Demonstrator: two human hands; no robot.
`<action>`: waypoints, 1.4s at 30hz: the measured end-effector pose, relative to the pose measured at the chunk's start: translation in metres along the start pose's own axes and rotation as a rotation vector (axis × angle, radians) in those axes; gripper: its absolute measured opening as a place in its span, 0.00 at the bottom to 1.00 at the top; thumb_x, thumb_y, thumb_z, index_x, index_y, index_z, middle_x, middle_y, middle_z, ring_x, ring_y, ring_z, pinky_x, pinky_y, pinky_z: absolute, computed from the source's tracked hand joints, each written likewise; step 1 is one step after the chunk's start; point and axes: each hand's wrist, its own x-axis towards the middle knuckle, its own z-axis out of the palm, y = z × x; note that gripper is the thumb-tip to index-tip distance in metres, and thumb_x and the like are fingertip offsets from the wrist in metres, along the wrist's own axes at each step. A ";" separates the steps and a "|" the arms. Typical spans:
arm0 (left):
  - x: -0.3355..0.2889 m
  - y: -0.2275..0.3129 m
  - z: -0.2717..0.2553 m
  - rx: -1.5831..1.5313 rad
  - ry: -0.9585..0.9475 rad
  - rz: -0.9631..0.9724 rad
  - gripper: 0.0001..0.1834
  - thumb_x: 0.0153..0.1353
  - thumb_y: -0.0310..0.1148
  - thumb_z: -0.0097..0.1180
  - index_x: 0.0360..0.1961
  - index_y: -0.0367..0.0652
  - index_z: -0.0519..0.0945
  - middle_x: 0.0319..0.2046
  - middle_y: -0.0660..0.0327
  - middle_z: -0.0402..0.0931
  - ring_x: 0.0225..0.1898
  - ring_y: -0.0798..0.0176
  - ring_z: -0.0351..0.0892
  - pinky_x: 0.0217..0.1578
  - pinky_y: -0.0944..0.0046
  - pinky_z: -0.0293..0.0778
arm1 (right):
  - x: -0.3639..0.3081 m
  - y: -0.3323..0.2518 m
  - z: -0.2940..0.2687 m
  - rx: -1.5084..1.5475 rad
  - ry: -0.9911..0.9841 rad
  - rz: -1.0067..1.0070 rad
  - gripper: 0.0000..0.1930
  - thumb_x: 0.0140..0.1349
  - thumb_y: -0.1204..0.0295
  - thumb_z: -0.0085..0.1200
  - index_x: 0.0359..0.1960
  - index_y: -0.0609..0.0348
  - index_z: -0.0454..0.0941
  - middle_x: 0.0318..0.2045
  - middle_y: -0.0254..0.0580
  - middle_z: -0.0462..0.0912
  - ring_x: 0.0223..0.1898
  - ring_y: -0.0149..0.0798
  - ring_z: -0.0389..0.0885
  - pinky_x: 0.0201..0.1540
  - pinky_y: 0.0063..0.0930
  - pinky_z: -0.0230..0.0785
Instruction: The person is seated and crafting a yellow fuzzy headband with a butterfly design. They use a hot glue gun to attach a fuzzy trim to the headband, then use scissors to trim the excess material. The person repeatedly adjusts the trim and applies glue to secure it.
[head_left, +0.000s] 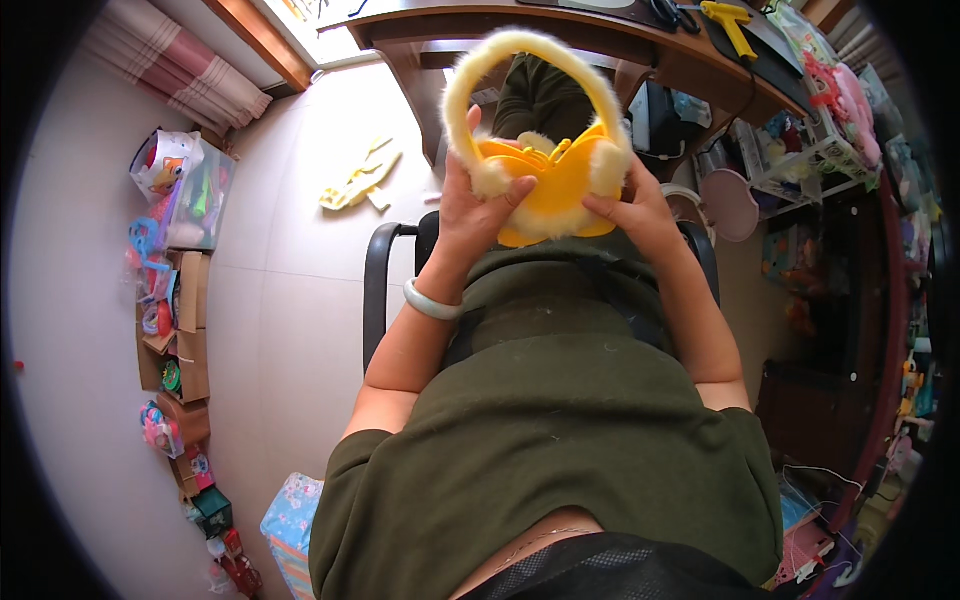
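Observation:
A small yellow basket bag (560, 190) with pale fluffy trim is held up above my lap. Its furry cream handle (522, 42) arches over the top, and thin yellow pieces stand up at its opening. My left hand (476, 200) grips the left side, with the thumb on the front near the trim. On the opposite side my right hand (640, 205) is closed round the bag, its thumb pressed low on the front. The fingers behind the bag are mostly hidden.
A wooden desk (400, 35) stands ahead, with a yellow glue gun (730, 28) on it. A yellow cloth item (362, 180) lies on the tiled floor. Cardboard boxes (195, 290) line the left wall. A white rack (810, 165) stands at right. A black chair armrest (376, 290) is beside me.

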 end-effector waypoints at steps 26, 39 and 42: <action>-0.002 -0.033 0.001 0.407 0.160 0.358 0.23 0.47 0.18 0.66 0.43 0.42 0.70 0.47 0.54 0.68 0.45 0.59 0.72 0.44 0.64 0.75 | 0.006 0.033 -0.031 -0.231 0.183 -0.324 0.27 0.61 0.69 0.60 0.60 0.59 0.65 0.58 0.45 0.71 0.58 0.37 0.72 0.63 0.31 0.65; -0.009 -0.010 0.009 0.572 0.022 0.639 0.15 0.42 0.18 0.65 0.33 0.42 0.77 0.35 0.58 0.77 0.37 0.53 0.78 0.40 0.57 0.75 | 0.008 0.053 -0.033 0.592 -0.162 -0.246 0.35 0.60 0.52 0.60 0.63 0.57 0.63 0.61 0.43 0.68 0.62 0.40 0.69 0.65 0.39 0.62; -0.008 -0.004 0.014 0.596 -0.015 0.707 0.14 0.42 0.20 0.65 0.32 0.42 0.78 0.34 0.58 0.78 0.37 0.53 0.78 0.40 0.57 0.74 | 0.006 0.057 -0.032 0.633 -0.139 -0.201 0.33 0.60 0.52 0.58 0.63 0.55 0.64 0.61 0.41 0.69 0.63 0.41 0.68 0.66 0.42 0.60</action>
